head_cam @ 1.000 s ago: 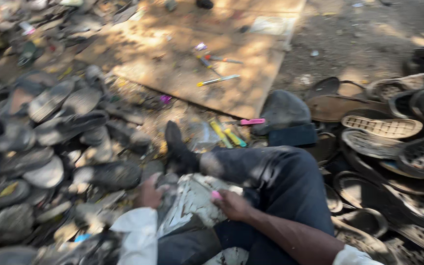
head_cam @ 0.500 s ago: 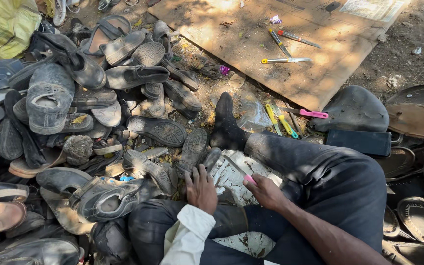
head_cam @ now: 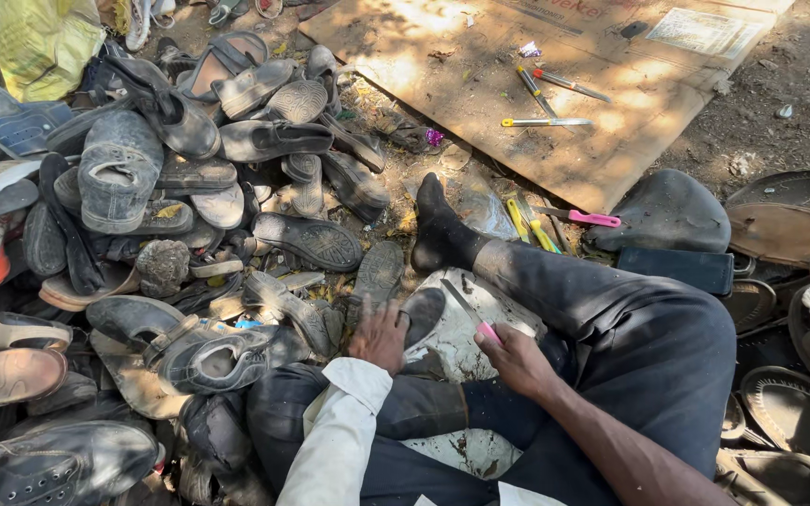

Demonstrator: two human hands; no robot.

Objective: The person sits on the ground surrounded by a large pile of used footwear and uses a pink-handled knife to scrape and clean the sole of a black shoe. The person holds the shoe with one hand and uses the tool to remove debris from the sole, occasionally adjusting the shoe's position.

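My right hand (head_cam: pixel 517 361) has its grip pressed together around a pink-handled knife (head_cam: pixel 472 316), the blade angled up and left over the dark sole piece (head_cam: pixel 421 312) that lies on the pale stained board (head_cam: pixel 480 309) across my lap. My left hand (head_cam: pixel 379 335) rests with its grip spread flat, fingers pressing the near edge of that sole piece to steady it; it pinches nothing that I can see.

As I judge it, the work is at an early stage: the sole piece looks whole, and I can make out no cut-off strip beside it, though the blade tip is too small for me to tell whether it touches the rubber. A large heap of worn shoes (head_cam: pixel 171 187) lies on the ground to my left, seemingly unsorted. More tools (head_cam: pixel 546 122) lie well apart on the cardboard sheet (head_cam: pixel 517 159) ahead, beyond my outstretched leg (head_cam: pixel 555 281), and flat soles (head_cam: pixel 789 403) are stacked to my right.
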